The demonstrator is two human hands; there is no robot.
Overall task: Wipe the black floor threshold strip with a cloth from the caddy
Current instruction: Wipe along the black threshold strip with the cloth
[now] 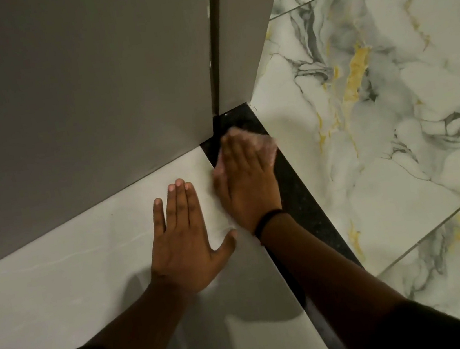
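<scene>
A black threshold strip (302, 193) runs diagonally across the floor from the foot of the wall toward the bottom of the view, between plain grey tile and marbled tile. My right hand (245, 178) lies flat on the strip's far end, pressing a pale cloth (266, 145) that shows blurred past the fingertips. A black band circles that wrist. My left hand (186, 239) rests palm down with fingers spread on the plain grey tile, just left of the strip, holding nothing. The caddy is out of view.
A grey wall panel (78, 92) and a narrow door-frame edge (216, 43) rise right behind the strip's far end. Marbled white, grey and gold tiles (393, 121) cover the floor to the right. Plain grey tile (63, 301) lies to the left.
</scene>
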